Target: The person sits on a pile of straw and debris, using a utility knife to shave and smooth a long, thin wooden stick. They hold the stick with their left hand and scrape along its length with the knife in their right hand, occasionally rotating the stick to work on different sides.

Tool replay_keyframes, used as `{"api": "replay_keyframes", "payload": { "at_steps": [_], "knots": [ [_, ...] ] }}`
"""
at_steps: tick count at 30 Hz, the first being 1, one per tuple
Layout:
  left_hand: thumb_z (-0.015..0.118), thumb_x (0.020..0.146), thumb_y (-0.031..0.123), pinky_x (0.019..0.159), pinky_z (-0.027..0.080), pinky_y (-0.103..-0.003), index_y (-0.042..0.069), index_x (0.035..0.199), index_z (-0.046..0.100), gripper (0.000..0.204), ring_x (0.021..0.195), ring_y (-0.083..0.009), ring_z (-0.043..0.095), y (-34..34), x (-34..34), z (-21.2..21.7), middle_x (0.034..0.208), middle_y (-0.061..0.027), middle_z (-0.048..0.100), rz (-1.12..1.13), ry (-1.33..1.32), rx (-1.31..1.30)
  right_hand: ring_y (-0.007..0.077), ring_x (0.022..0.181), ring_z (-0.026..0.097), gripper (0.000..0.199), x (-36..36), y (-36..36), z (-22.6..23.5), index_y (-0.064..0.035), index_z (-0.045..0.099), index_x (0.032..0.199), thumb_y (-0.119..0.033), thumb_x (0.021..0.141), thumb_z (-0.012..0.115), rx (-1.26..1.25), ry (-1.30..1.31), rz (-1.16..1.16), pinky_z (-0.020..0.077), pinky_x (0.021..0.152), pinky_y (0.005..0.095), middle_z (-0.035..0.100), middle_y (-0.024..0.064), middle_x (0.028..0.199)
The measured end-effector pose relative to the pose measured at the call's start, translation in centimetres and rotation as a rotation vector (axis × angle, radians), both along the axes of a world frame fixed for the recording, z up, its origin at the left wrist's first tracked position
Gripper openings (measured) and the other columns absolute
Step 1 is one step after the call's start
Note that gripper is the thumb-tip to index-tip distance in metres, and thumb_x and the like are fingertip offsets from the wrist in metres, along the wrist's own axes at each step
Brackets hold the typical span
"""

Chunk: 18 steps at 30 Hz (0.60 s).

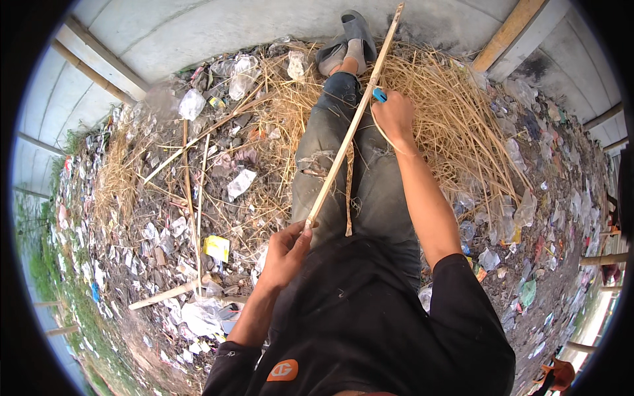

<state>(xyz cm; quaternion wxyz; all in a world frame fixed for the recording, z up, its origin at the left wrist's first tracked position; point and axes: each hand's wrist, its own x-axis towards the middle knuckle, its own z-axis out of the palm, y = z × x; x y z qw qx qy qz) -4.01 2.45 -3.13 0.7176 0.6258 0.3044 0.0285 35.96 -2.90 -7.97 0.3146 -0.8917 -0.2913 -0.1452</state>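
Within right grip [395, 119], blue tool [380, 95]

Dirt ground [135, 340] carries scattered plastic litter [191, 104], dry straw [456, 119], sticks [165, 296] and a yellow wrapper [216, 248].

A grey panel wall [264, 20] spans the far side, with 2 bamboo poles [508, 33] set against it beside pale posts [105, 58], while earth ground [135, 340] covered with scattered plastic litter [242, 184] extends below it, green plants [45, 257] border the far left, and daylight illuminates the area.
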Motion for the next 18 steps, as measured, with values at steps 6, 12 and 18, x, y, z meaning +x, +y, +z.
{"api": "replay_keyframes", "payload": {
  "at_steps": [6, 12, 18],
  "knots": [
    [0.057, 0.106, 0.018, 0.046, 0.023, -0.021, -0.002, 0.131, 0.062, 0.033, 0.05, -0.0039, 0.027, 0.6, -1.9, -0.8, 0.066, 0.0091, 0.036, 0.007, -0.066, -0.717, 0.0322, 0.048, 0.056, 0.016, -2.7, 1.2, -0.2, 0.0011, 0.058, 0.063, -0.004, 0.077, 0.065, 0.409, 0.218, -0.033, 0.0407, 0.051, 0.0414, 0.056, 0.0184, 0.055],
    [0.058, 0.106, 0.022, 0.044, 0.02, -0.02, -0.001, 0.131, 0.062, 0.035, 0.051, -0.0031, 0.028, -0.5, -2.9, -1.7, 0.064, 0.0073, 0.034, 0.024, -0.139, -0.718, 0.0083, 0.048, 0.035, 0.019, -0.4, 0.8, 1.9, -0.0069, 0.053, 0.067, -0.001, 0.08, 0.066, 0.772, 0.554, 0.088, 0.0277, 0.046, 0.0322, 0.041, -0.0055, 0.057],
    [0.057, 0.108, 0.021, 0.052, 0.028, -0.022, -0.003, 0.136, 0.061, 0.037, 0.059, -0.0007, 0.036, -1.2, -1.1, -3.1, 0.068, 0.0065, 0.045, 0.116, -0.136, 0.038, 0.0064, 0.047, 0.04, 0.026, -5.0, -0.6, 6.6, 0.0002, 0.069, 0.111, -0.017, 0.092, 0.066, 0.659, 0.875, 0.413, 0.0327, 0.045, 0.0262, 0.047, -0.0048, 0.061]
  ]
}}
